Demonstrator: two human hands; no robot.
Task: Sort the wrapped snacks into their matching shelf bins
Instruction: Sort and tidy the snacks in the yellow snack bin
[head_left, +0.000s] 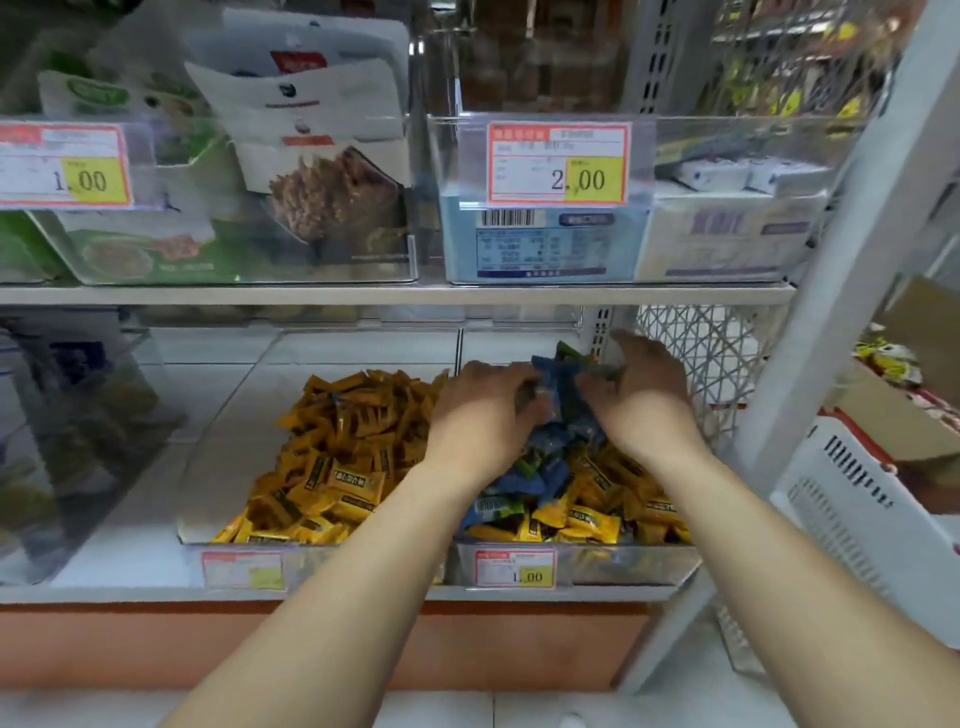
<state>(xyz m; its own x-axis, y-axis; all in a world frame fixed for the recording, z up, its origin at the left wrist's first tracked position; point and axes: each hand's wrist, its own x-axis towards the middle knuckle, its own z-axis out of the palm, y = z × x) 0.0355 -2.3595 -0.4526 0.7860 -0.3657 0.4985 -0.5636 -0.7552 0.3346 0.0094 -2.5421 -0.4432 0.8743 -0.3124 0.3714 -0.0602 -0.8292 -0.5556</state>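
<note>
- Blue snacks (558, 395) sit bunched between my two hands in the right bin (623, 564), right of centre in the lower half of the frame. More blue ones lie under my wrists on top of yellow snacks (597, 517).
- My left hand (480, 410) curls its fingers onto the left side of the bunch, and my right hand (641, 395) curls round the right side. Both are clamped on the wrappers and press toward each other.
- The bunch is loose, slick packets held by side pressure only. If I lift fast or ease the squeeze, I judge the middle ones will slide out and drop back among the yellow.
- Yellow packets lie just under the bunch. A deep scoop could carry some along with the blue.
- The left bin (228, 447), heaped with yellow, is just beside my left hand. A blue packet falling there would undo the sort.
- The shelf (395, 295) above hangs close over the bunch, so a high lift may knock packets loose against it.
- The tags are too blurred to read, so I cannot tell which bin the blue belongs in. A wrong guess misplaces the whole handful.
</note>
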